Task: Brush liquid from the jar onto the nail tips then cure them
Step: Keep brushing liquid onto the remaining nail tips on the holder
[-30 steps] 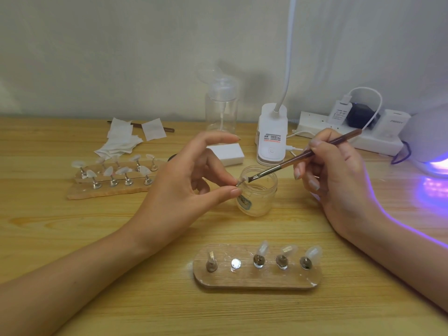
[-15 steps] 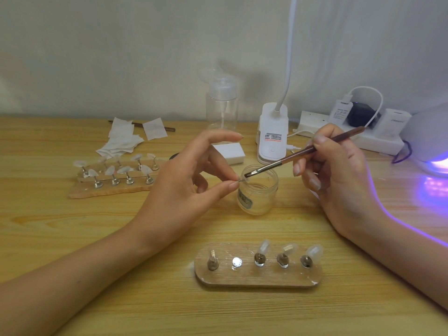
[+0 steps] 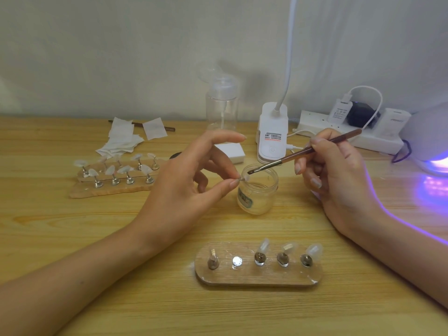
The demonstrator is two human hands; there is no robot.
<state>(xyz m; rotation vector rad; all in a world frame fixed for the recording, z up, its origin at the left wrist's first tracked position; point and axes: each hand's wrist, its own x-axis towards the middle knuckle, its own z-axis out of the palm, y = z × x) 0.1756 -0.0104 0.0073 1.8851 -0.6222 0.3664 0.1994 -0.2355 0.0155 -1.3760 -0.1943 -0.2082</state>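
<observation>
Brush (image 3: pixel 303 152) tip had lifted out of the jar (image 3: pixel 258 190) since the earlier frames and sat on the nail tip (image 3: pixel 244 178), which was pinched by its metal stem between thumb and a finger of the left hand (image 3: pixel 189 187) right over the jar rim, other fingers spread. Right hand (image 3: pixel 337 175) pinched the brush pen-style, mid-handle. Nail tip looked tiny, light, thin and probably slippery once wet, so best held by the stem only; behind the jar stood a clip lamp (image 3: pixel 272 137), in front a wooden stand (image 3: pixel 258 275) with three tips and one bare slot, purple curing lamp (image 3: pixel 434 163) glowing far right.
</observation>
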